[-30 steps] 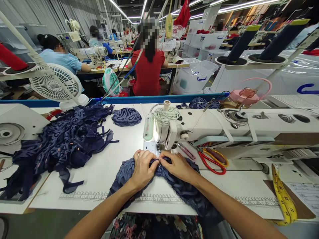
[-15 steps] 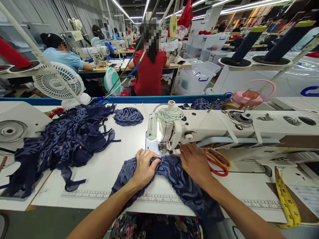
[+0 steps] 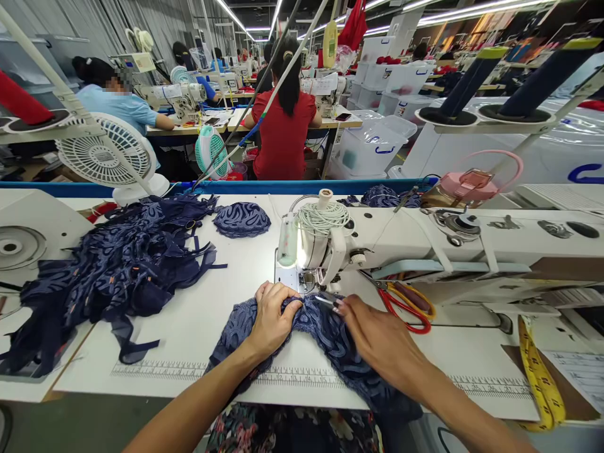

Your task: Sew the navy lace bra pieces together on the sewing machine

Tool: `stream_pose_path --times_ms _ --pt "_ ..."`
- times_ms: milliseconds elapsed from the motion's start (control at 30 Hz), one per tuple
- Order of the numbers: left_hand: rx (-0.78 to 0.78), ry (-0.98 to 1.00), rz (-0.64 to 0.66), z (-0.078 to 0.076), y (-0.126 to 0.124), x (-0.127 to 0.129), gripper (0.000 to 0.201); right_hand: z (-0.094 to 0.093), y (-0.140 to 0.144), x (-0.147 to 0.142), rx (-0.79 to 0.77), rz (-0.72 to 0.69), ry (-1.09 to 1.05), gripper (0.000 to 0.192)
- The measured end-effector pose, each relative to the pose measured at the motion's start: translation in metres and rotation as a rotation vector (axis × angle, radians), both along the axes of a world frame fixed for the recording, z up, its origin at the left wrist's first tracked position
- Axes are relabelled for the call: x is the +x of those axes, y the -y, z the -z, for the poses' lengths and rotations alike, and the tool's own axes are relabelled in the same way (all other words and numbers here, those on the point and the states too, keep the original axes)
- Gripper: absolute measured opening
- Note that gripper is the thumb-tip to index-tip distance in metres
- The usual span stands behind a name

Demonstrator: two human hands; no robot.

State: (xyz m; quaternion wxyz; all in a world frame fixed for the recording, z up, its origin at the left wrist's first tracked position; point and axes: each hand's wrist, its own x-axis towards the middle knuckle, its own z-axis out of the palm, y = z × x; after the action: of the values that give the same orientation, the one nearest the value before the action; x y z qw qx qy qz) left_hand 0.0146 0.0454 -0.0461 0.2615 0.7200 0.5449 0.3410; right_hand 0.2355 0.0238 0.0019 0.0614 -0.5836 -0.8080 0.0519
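Note:
A navy lace bra (image 3: 325, 330) lies over the front of the table, one cup on each side of the sewing machine's needle area (image 3: 309, 281). My left hand (image 3: 274, 318) is closed on its middle part, thumb and fingers pinching the lace just in front of the presser foot. Between the fingers of my right hand (image 3: 377, 333) is a small pointed silver tool (image 3: 326, 302), like snips or tweezers; which one I cannot tell. Its tip points left and touches or hovers over the lace near my left thumb. Red-handled scissors (image 3: 406, 311) lie behind my right hand.
To the left is a heap of navy lace pieces (image 3: 123, 270), with a single lace cup (image 3: 242, 219) beside it. A yellow tape measure (image 3: 540, 377) hangs at the right edge. A white fan (image 3: 106, 151) stands behind the heap. Co-workers sit at machines beyond.
My right hand has come back from beside the needle area, and the pointed silver tool now shows in it over the lace. My left hand keeps its pinch on the bra.

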Motion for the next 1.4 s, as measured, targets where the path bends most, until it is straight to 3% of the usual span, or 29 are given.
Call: stream_pose_path --times_ms 167,433,533,733,1100,1200,1400 --pt "0.015 0.018 -0.009 -0.002 0.001 0.0 0.009 0.0 0.007 -0.027 0.079 -0.023 0.075 0.035" --pt "0.004 0.029 -0.01 -0.006 0.003 0.001 0.011 0.003 0.001 -0.036 0.122 -0.025 0.047 0.04" --pt "0.002 0.037 -0.007 -0.006 0.002 0.0 0.01 0.0 -0.002 -0.035 0.05 0.006 -0.051 0.037" --pt "-0.013 0.093 -0.005 -0.007 0.0 -0.002 0.009 -0.015 -0.005 -0.027 -0.291 -0.007 -0.356 0.034" --pt "-0.005 0.088 -0.005 -0.011 0.0 -0.002 0.009 -0.005 -0.014 -0.025 -0.342 0.019 -0.539 0.039" --pt "0.058 0.039 -0.017 -0.011 0.002 -0.001 0.011 -0.014 -0.014 -0.02 -0.336 0.03 -0.453 0.04" --pt "0.348 -0.127 -0.075 -0.009 0.012 0.004 0.015 -0.041 -0.009 -0.026 -0.277 -0.002 -0.122 0.037"
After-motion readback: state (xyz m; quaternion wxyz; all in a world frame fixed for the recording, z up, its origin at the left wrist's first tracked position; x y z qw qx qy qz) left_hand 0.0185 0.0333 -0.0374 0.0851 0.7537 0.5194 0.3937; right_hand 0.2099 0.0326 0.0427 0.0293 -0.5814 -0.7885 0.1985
